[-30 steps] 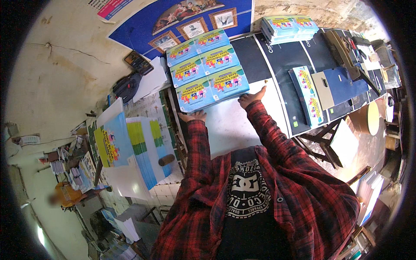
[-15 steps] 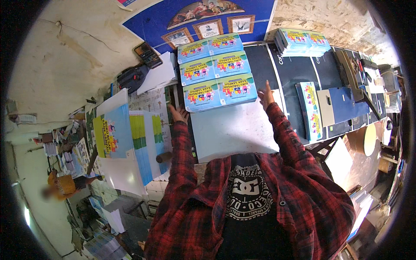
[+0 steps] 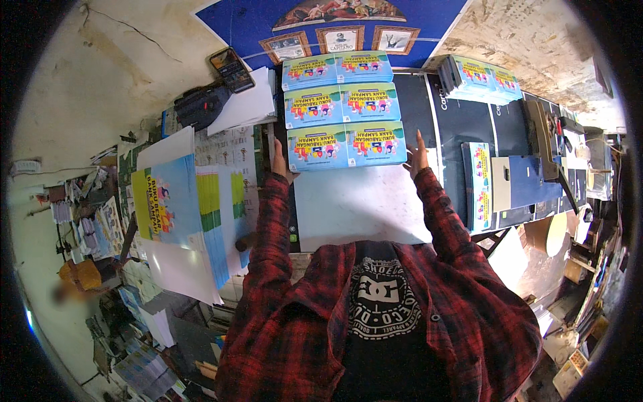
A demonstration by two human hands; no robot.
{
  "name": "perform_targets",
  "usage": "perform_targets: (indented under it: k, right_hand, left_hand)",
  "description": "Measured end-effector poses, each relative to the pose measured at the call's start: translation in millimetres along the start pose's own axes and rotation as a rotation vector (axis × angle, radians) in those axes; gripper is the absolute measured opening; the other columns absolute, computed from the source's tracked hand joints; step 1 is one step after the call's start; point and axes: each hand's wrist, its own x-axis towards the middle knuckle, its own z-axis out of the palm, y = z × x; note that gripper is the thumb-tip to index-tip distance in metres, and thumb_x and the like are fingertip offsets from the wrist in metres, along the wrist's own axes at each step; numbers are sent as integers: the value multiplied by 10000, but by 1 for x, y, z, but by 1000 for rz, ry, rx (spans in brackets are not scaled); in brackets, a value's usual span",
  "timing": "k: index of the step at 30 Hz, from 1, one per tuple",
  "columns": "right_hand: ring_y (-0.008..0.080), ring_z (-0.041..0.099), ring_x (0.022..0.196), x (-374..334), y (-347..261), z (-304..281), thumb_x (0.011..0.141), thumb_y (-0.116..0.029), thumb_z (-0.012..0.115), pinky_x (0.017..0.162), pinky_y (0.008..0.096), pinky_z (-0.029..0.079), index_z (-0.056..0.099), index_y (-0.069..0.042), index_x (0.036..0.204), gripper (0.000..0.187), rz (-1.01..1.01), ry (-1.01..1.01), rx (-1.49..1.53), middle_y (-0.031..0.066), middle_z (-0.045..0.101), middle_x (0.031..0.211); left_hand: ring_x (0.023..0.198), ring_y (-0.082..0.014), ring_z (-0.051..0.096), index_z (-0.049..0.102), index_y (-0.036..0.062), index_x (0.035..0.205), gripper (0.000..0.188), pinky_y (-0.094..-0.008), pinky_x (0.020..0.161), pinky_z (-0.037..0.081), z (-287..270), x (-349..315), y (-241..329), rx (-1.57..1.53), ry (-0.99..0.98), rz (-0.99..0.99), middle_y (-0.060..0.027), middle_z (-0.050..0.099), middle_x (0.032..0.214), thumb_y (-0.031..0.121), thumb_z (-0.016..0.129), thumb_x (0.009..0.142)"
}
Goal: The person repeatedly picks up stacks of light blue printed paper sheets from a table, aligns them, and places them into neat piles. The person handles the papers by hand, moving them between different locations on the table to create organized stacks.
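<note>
Three rows of blue and yellow printed covers in stacks stand on the table in front of me. Beside the left edge of the near stack (image 3: 345,145) is my left hand (image 3: 281,163), fingers stretched forward; whether it touches the paper I cannot tell. At the opposite edge, my right hand (image 3: 418,156) is open with its fingers spread, very close to the stack's right side. Behind lie the middle stack (image 3: 341,105) and the far stack (image 3: 336,71). A white board or sheet (image 3: 362,204) covers the tabletop nearest me.
At left stands a pile of larger printed covers (image 3: 167,197) and white sheets. A phone (image 3: 232,70) and a dark bag-like item (image 3: 202,106) lie beyond it. On the right are another stack (image 3: 479,79), a narrow cover stack (image 3: 478,186) and a paper cutter (image 3: 546,144).
Both hands have come in alongside the near stack, the left one moving forward to its edge. My view has turned slightly, so the stacks appear straighter.
</note>
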Motion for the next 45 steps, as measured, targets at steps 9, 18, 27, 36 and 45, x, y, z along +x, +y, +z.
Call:
perform_targets:
  k: [9,18,27,36,45]
  right_hand:
    - [259,394,1206,-21,-9,22,651,-864,401,1013,475,236,404,8,1343,1113,89,-27,99,151,442,1332]
    - [322,285,1287,-30,58,32,613,-890,376,1101,431,149,22,76,1433,1316,53,15,845,221,196,1464]
    - [316,258,1353,-51,33,-21,698,-708,566,1061,460,273,132,78,1418,1150,-231,-30,-68,242,224,1471]
    - [321,642,955,-62,-46,6,544,-405,848,854,394,515,663,-48,1060,653,-648,87,-1596,163,667,1009]
    - [337,640,944,-73,-41,22,554,-359,860,838,407,518,694,-59,913,497,-585,355,-1501,171,676,943]
  left_hand:
    - [1227,-341,414,420,185,1365,922,-550,989,266,15,0,4,-88,12,52,-89,465,1365,846,310,731]
    - [1345,-303,253,219,20,1412,1139,-494,1098,144,49,-23,-58,-796,367,-36,-157,259,1449,862,369,659]
    - [1260,-324,390,259,-50,1386,1081,-500,973,337,-3,-52,-43,-16,348,314,-202,408,1365,780,472,726]
    - [933,-324,642,663,51,1011,536,-404,823,524,32,-92,40,1812,435,467,-178,665,997,386,821,624]
    - [921,-332,649,695,51,894,402,-410,792,535,54,-101,34,1778,546,528,-177,672,974,322,824,627]
